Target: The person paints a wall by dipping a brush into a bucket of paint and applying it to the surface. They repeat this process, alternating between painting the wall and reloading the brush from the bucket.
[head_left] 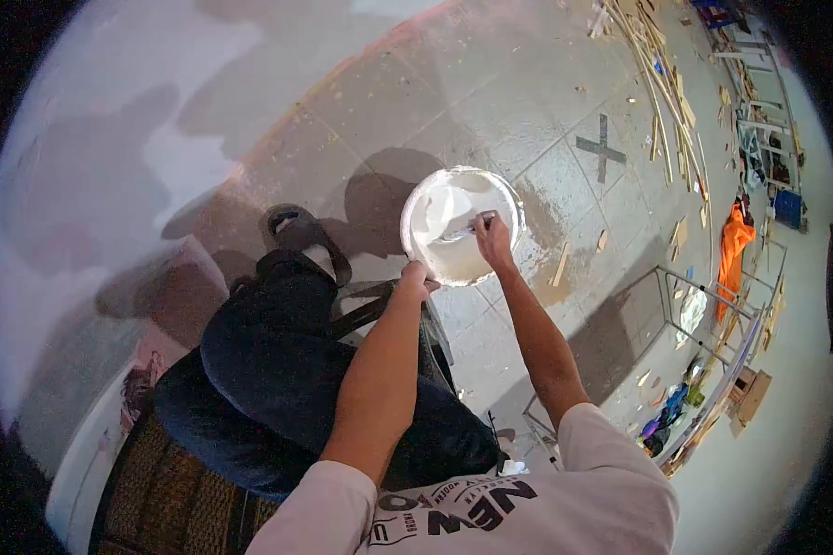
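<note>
A round white bucket (426, 185) stands on the tiled floor in front of me, its rim smeared with white material. Pale, wet-looking stuff (461, 264) lies inside it. My left hand (416, 277) is closed on the near left part of the rim. Over the bucket's mouth, my right hand (493, 239) is closed around a slim, light-coloured tool (457, 235). The tool's end reaches into the bucket towards the left; its exact kind is too small to tell.
A dark X mark (602, 148) is on the floor beyond the bucket. Long wooden strips (662, 83) lie at the upper right. A metal frame (703, 324) and an orange cloth (735, 250) are at the right. My sandalled foot (307, 242) is left of the bucket.
</note>
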Demonstrator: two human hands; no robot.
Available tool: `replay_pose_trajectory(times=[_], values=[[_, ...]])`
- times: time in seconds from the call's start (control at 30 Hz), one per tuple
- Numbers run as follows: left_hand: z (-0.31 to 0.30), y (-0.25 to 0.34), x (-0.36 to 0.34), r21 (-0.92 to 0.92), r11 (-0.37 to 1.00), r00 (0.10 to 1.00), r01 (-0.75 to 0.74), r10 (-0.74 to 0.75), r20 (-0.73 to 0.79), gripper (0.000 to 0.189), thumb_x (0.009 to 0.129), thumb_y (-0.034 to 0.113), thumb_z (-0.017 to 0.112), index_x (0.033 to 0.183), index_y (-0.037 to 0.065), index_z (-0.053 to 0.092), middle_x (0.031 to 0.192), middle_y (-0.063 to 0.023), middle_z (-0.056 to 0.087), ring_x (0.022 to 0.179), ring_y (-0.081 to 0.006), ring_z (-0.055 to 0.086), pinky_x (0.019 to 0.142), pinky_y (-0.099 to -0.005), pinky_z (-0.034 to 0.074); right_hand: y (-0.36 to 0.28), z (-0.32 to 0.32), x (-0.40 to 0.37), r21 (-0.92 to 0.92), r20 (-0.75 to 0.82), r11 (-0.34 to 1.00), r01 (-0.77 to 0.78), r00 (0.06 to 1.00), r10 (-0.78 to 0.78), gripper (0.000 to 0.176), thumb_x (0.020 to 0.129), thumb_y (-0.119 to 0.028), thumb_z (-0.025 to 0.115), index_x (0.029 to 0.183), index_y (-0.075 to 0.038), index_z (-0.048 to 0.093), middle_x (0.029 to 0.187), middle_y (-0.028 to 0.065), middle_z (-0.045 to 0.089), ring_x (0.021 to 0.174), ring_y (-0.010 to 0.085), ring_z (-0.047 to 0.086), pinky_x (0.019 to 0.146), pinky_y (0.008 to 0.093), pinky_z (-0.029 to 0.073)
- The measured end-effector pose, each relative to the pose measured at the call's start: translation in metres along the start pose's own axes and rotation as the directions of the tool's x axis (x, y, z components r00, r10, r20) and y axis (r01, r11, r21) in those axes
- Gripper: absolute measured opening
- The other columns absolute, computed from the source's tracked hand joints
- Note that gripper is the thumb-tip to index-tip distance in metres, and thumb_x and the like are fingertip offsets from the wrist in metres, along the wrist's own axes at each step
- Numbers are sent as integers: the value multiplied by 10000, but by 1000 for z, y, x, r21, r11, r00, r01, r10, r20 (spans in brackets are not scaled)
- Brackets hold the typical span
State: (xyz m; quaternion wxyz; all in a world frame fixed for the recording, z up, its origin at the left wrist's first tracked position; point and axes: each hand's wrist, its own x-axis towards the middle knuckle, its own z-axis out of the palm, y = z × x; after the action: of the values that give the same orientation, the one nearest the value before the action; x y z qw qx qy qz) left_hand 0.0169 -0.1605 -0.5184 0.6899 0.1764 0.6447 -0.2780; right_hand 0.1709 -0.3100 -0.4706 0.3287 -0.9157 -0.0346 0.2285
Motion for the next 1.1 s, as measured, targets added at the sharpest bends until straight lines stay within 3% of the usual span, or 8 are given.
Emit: replay_pose_trajectory(times=[0.23,0.3,0.47,0.8,0.9,0.93,1.03,1.1], values=[[7,5,-8,-100,994,993,34,-45,-109,285,835,-85,652,1111,-30,696,972,-286,721,873,-409,736,819,-537,622,3,3,-7,309,56,940,148,983,-173,207,1003,-75,528,1197,-6,542,998,227,734,939,394,727,819,458,560],[-14,-4,-32,603,598,838,-528,483,254,278,857,-62,658,1126,-9,704,959,-258,729,865,-407,735,833,-541,615,18,20,-3,306,114,935,181,968,-224,240,994,-44,514,1231,-28,542,1007,223,734,966,391,726,834,461,556],[-13,-23,59,-195,980,996,31,-14,89,589,814,60,844,1314,-48,553,1246,-212,681,1084,-282,708,973,-396,588,5,39,-22,-22,166,950,310,939,-302,241,977,-33,540,1216,-3,527,951,232,699,891,420,700,777,481,541],[10,-37,66,-303,951,998,-56,55,-13,507,1060,354,465,1503,110,427,1438,-200,542,1206,-402,625,926,-564,582,89,91,21,283,164,958,-37,986,-11,234,1041,-244,498,1069,-22,566,932,253,689,909,449,684,790,532,515],[14,3,-19,-159,987,995,31,-46,-91,501,972,115,621,1427,-21,461,1404,-223,587,1203,-313,648,934,-459,606,22,53,10,410,169,911,-35,985,-39,258,1065,-292,525,1070,-40,578,998,196,700,930,368,697,801,500,535],[3,2,-11,371,915,985,-162,170,10,523,982,186,613,1448,14,450,1418,-229,569,1228,-332,631,952,-483,589,24,48,12,315,99,948,33,993,-68,263,1068,-302,542,1073,-42,577,1034,175,697,948,337,694,813,487,547],[-14,2,4,900,259,881,-351,416,224,595,989,315,609,1497,75,413,1451,-245,526,1286,-383,583,1011,-530,539,17,28,0,568,-75,823,4,996,47,176,1064,-166,520,1150,-13,540,1113,158,664,1027,283,673,881,458,587],[-1,12,12,659,721,861,-215,459,-221,647,960,289,632,1508,54,381,1462,-251,511,1304,-409,557,1055,-531,504,10,4,-20,795,-143,606,18,977,159,184,1062,-138,538,1187,-4,524,1150,157,653,1036,261,670,909,455,606]])
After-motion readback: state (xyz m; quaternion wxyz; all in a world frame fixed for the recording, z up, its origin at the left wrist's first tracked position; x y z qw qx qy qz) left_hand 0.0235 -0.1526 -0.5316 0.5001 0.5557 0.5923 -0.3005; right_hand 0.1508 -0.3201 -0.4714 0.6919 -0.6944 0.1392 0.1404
